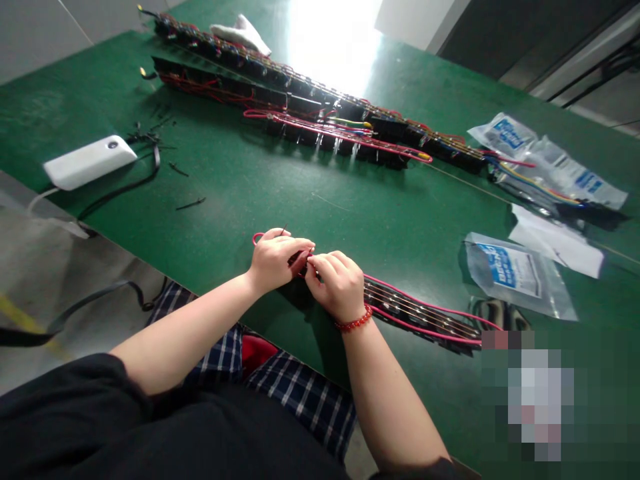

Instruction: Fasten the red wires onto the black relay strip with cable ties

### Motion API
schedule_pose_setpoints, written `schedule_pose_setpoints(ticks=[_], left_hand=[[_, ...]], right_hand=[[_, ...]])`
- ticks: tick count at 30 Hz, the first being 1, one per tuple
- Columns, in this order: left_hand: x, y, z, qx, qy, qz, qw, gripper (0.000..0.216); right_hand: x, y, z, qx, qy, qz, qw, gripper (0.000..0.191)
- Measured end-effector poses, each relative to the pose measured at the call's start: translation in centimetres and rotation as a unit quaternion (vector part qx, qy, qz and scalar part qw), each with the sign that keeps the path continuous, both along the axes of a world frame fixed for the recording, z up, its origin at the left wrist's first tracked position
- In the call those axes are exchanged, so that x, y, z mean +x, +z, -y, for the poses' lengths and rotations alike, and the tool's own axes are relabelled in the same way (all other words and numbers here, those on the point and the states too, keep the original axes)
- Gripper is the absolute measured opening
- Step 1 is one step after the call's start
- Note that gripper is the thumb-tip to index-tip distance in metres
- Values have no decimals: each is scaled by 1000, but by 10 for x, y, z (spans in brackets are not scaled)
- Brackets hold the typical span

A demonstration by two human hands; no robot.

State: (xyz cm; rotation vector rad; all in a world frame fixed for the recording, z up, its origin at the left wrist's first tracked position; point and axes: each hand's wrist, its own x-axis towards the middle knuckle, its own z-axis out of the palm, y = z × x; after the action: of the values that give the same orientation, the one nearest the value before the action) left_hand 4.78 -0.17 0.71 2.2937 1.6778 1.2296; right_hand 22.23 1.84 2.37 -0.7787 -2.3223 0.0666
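A long black strip of switch modules wired with pink and red wires lies near the front edge of the green table. My left hand is closed over the strip's left end, fingers curled around it and a pink wire loop. My right hand, with a red bead bracelet at the wrist, pinches the wires right beside the left hand. The fingertips of both hands meet over the strip and hide that part of it.
Three more wired black strips lie across the far half of the table. A white power bank with a black cable sits at the left edge, cut cable-tie bits near it. Clear plastic bags lie at the right, a white cloth at the back.
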Motion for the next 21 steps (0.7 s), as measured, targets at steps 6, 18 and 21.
schedule_pose_setpoints(ticks=[6,18,21], left_hand=[[-1,-1,-2,-9,2,13,1000,16],[0,1,-3,-15,-3,-14,1000,14],[-1,0,-2,-20,-3,-15,1000,14]], right_hand=[[-2,1,-1,8,-21,-6,1000,11],[-1,-3,-3,-13,-51,-25,998,9],[-1,-3,-3,-18,-46,-31,998,7]])
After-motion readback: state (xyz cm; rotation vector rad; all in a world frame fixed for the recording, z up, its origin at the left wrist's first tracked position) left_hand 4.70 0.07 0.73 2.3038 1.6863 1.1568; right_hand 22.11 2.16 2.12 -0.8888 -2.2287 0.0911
